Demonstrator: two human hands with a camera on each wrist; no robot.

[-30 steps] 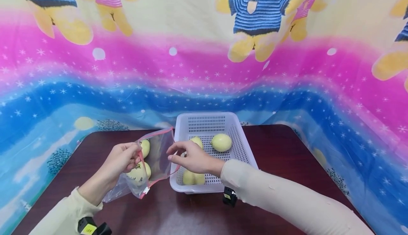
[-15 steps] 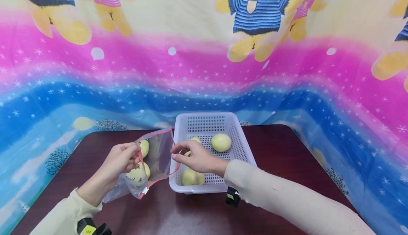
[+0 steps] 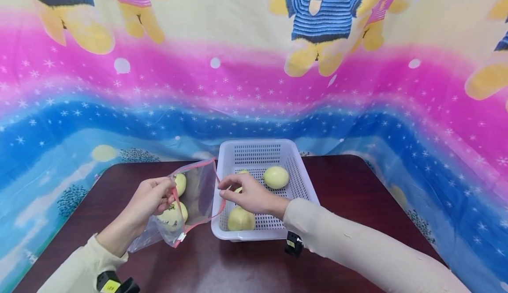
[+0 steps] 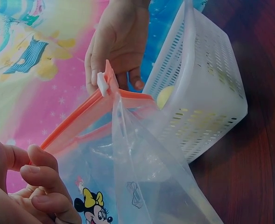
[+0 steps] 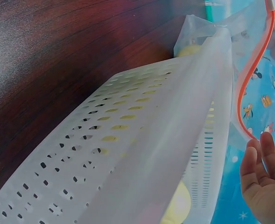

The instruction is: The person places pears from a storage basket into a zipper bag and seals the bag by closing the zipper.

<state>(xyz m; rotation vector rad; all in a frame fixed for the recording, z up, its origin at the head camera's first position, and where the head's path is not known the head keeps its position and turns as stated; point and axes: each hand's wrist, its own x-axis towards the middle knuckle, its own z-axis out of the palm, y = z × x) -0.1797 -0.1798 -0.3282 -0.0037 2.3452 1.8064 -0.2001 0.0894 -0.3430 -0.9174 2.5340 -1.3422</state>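
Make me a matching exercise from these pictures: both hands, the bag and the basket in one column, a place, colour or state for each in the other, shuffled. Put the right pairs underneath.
Column one
1. left hand
2. right hand
3. bag
4. basket

Column two
A. pale, with slotted walls
B. pinching the bag's red edge
C. clear plastic, mouth held open
D. above the basket, close to the bag's mouth

Right pairs: 1-B, 2-D, 3-C, 4-A
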